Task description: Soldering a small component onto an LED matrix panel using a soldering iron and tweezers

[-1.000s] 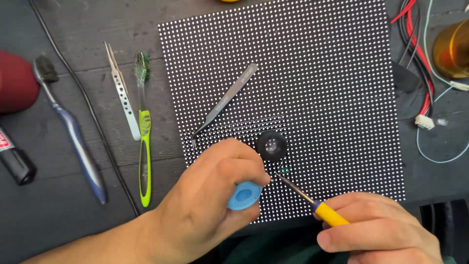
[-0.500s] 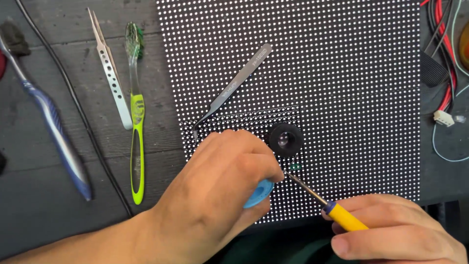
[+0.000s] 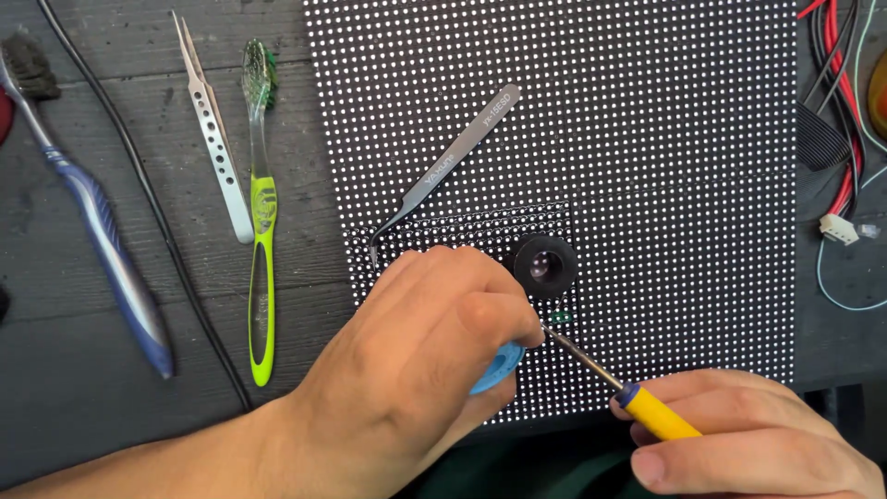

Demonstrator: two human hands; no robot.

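Right hand (image 3: 758, 434) pinches the yellow-handled iron (image 3: 658, 414), light and stiff, near the LED panel (image 3: 647, 139); left hand (image 3: 416, 360) curls round a blue spool (image 3: 499, 368).

hands: left (image 3: 416, 360), right (image 3: 767, 434) | bare, no gloves | forearm unsleeved

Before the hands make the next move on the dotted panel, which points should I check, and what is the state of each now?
1. Right hand grips the yellow-handled iron: ok.
2. Iron tip sits on the panel just below the small black lens: ok.
3. Left hand holds the blue tool: ok, but its working end is hidden.
4. Bent tweezers lie on the panel, apart from both hands: ok.
5. Red wires stay off the panel at its right edge: ok.
6. Tip heat: cannot tell.
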